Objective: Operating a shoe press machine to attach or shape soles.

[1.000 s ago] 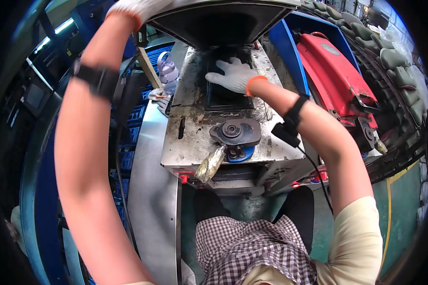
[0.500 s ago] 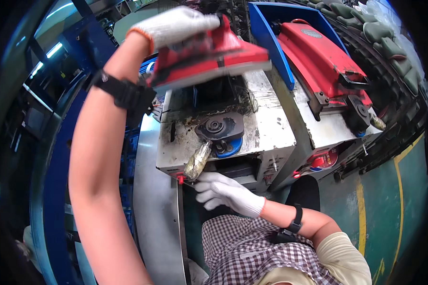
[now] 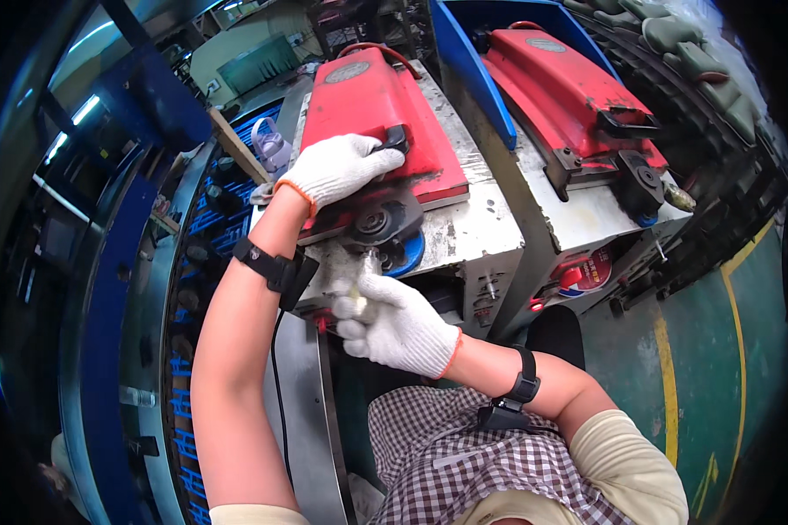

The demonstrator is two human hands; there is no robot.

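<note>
My left hand, in a white knit glove, is closed around the black handle of a red machine lid. The lid lies lowered over the worn white machine body. In front of its edge sits a dark metal clamp block above a blue round part. My right hand, gloved too, wraps around the clamp's lever. Its fingers hide most of the lever's tape-wrapped grip.
To the right stands a second machine with a red lid and a blue side guard. Dark green shoe-shaped pieces line a rack beyond it. A metal sheet edge runs at my left, beside blue racking.
The red lid has come down from a raised position onto the machine, my left hand moving with it. My right hand has moved up from below the lever and closed on it.
</note>
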